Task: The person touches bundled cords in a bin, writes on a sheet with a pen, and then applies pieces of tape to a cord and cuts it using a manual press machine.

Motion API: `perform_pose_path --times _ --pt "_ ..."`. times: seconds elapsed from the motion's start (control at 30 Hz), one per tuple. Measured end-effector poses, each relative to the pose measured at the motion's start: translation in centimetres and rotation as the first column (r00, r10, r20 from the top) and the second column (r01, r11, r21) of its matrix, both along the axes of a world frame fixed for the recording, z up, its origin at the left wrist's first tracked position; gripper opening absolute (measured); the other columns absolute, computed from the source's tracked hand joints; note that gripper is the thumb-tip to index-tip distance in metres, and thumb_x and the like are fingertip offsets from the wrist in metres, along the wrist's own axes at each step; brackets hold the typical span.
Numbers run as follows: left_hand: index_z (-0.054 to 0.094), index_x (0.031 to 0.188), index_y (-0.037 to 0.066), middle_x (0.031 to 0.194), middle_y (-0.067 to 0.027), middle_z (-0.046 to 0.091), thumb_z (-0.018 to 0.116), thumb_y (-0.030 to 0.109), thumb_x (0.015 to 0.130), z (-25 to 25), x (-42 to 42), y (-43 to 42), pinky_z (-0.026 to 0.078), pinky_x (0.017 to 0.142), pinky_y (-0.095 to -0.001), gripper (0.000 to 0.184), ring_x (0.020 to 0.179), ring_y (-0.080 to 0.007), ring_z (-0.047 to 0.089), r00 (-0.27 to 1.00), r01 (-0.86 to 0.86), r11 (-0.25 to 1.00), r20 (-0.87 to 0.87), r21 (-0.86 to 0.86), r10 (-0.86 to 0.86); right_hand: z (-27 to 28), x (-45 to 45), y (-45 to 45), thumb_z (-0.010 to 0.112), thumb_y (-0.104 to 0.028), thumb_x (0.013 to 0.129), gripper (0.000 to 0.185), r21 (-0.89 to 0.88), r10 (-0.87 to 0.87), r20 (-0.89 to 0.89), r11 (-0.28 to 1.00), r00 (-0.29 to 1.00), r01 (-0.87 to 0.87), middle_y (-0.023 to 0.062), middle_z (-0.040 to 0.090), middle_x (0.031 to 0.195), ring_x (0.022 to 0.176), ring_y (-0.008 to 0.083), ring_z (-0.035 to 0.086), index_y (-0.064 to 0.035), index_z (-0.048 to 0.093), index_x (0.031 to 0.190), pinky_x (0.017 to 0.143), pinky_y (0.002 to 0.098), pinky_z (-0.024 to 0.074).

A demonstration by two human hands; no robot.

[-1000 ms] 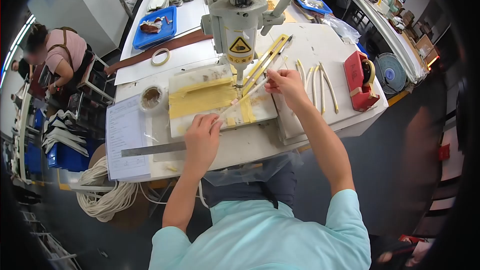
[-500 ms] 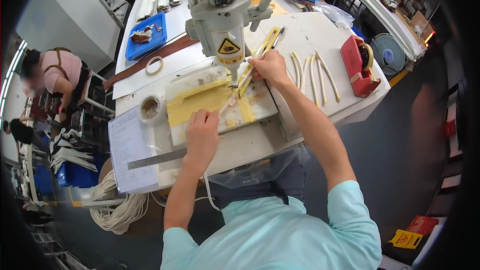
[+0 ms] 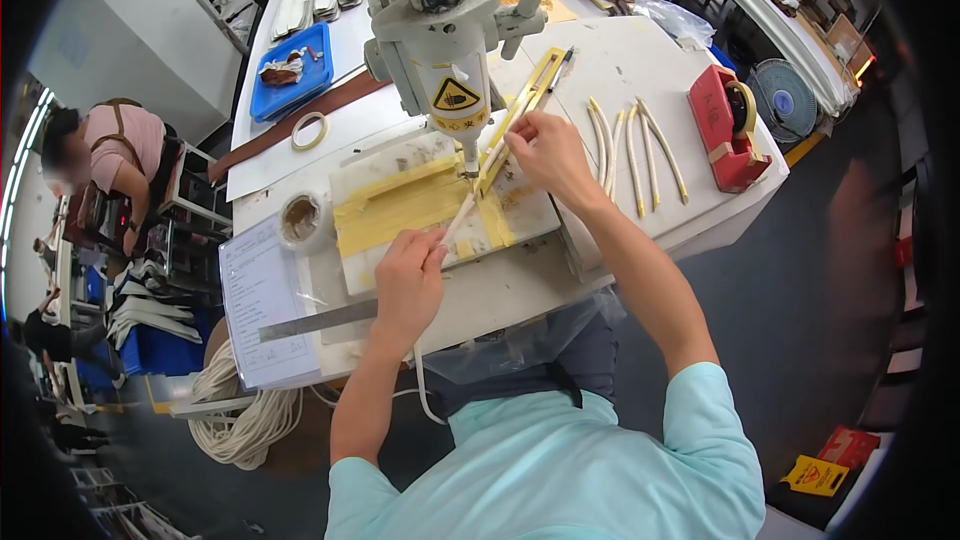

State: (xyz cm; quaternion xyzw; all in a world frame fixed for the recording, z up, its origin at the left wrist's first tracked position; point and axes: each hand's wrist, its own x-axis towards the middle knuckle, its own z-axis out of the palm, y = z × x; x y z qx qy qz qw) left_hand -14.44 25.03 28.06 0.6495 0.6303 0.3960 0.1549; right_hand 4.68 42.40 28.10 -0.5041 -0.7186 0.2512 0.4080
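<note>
A white cord [image 3: 459, 220] runs slantwise under the tip of the press head [image 3: 452, 70], over the yellow-taped plate [image 3: 400, 202]. My left hand [image 3: 411, 275] pinches its lower end, in front of the plate. Up and to the right, my right hand [image 3: 552, 155] has its fingers closed on the cord's upper part, beside the long yellow-edged guide [image 3: 543, 80]. Several short cord pieces with yellow ends [image 3: 632, 162] lie to the right of my right hand.
A red tape dispenser [image 3: 722, 130] stands at the table's right. On the left are a tape roll [image 3: 300, 220], a written sheet [image 3: 262, 305], a metal ruler [image 3: 318, 321] and a blue tray [image 3: 290, 72]. Coiled cord [image 3: 245, 410] hangs below. A person in pink [image 3: 125, 155] sits at far left.
Against the earliest frame, my right hand has moved left along the cord, closer to the press head. Since the middle frame it has shifted slightly right. The camera view has turned a little.
</note>
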Motion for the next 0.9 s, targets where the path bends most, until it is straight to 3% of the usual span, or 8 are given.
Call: perform_pose_path --times 0.03,0.1,0.2,0.3,0.43,0.7,0.83,0.9 --pt "0.070 0.109 -0.002 0.091 -0.0133 0.062 0.065 -0.003 0.084 -0.9 -0.2 -0.4 0.051 0.069 -0.0371 0.025 0.075 -0.0297 0.063 1.000 -0.001 1.000 0.000 -0.002 0.001 0.9 0.4 -1.1 0.074 -0.025 0.086 0.030 -0.002 0.001 0.000 1.000 1.000 -0.001 0.0168 0.070 0.071 0.064 0.0281 0.070 0.0044 0.069 0.081 0.064 0.0373 0.0555" --pt "0.069 0.110 -0.004 0.093 -0.0125 0.062 0.064 -0.001 0.090 -1.1 0.2 -0.9 0.055 0.063 -0.0317 0.020 0.070 -0.0219 0.065 0.991 -0.006 1.000 0.134 -0.008 0.007 2.7 1.3 -3.2 0.071 -0.033 0.090 0.041 -0.601 0.066 -0.125 0.789 0.990 -0.128 0.0155 0.070 0.073 0.064 0.0217 0.069 0.0073 0.069 0.084 0.059 0.0324 0.0557" --pt "0.068 0.110 -0.005 0.095 -0.0110 0.061 0.062 0.000 0.094 -0.8 2.1 -2.4 0.058 0.061 -0.0269 0.018 0.072 -0.0139 0.064 0.901 -0.039 0.993 0.425 -0.112 0.084 2.3 2.1 -4.8 0.069 -0.043 0.093 0.051 -0.709 0.053 -0.308 0.653 0.950 -0.266 0.0126 0.071 0.080 0.058 0.0137 0.065 0.0081 0.069 0.093 0.053 0.0250 0.0548" --pt "0.067 0.114 -0.006 0.096 -0.0075 0.057 0.061 0.003 0.097 -0.8 3.9 -4.1 0.058 0.060 -0.0245 0.020 0.070 -0.0102 0.060 0.874 -0.040 0.999 0.484 -0.013 0.041 2.1 2.2 -6.1 0.068 -0.043 0.093 0.055 -0.715 0.076 -0.463 0.557 0.883 -0.423 0.0159 0.070 0.085 0.063 0.0174 0.067 0.0112 0.068 0.099 0.058 0.0288 0.0570" --pt "0.067 0.114 -0.006 0.099 -0.0076 0.056 0.061 0.003 0.097 0.0 4.9 -5.6 0.060 0.061 -0.0255 0.020 0.071 -0.0108 0.061 0.859 -0.042 0.999 0.509 -0.015 0.044 1.1 2.0 -7.3 0.062 -0.021 0.100 0.030 -0.626 -0.087 -0.716 0.521 0.693 -0.581 0.0110 0.071 0.086 0.064 0.0124 0.067 0.0081 0.066 0.107 0.062 0.0232 0.0581" --pt "0.066 0.115 -0.007 0.092 -0.0076 0.062 0.063 0.005 0.096 1.4 2.6 -6.5 0.061 0.063 -0.0289 0.023 0.069 -0.0114 0.063 0.449 0.223 0.938 0.882 -0.264 0.142 2.1 3.4 -8.3 0.062 -0.007 0.097 0.019 -0.455 0.160 -0.751 0.579 0.641 -0.677 0.0114 0.072 0.091 0.074 0.0138 0.070 0.0061 0.064 0.111 0.070 0.0248 0.0602" --pt "0.067 0.114 -0.008 0.087 -0.0076 0.063 0.064 0.006 0.096 1.1 2.5 -6.0 0.061 0.062 -0.0288 0.023 0.070 -0.0114 0.063 0.419 0.193 0.947 0.895 -0.256 0.156 2.3 3.6 -7.9 0.061 -0.008 0.098 0.023 -0.387 0.162 -0.793 0.609 0.587 -0.692 0.0139 0.071 0.103 0.080 0.0151 0.071 0.0048 0.062 0.116 0.072 0.0262 0.0605" --pt "0.068 0.114 -0.006 0.089 -0.0061 0.063 0.064 0.009 0.097 0.5 2.5 -5.8 0.060 0.061 -0.0282 0.023 0.071 -0.0108 0.063 0.572 0.060 0.972 0.806 -0.229 0.155 3.6 3.8 -8.1 0.060 -0.010 0.099 0.023 -0.362 0.127 -0.827 0.626 0.548 -0.690 0.0132 0.070 0.105 0.081 0.0149 0.070 0.0045 0.061 0.116 0.073 0.0265 0.0605"
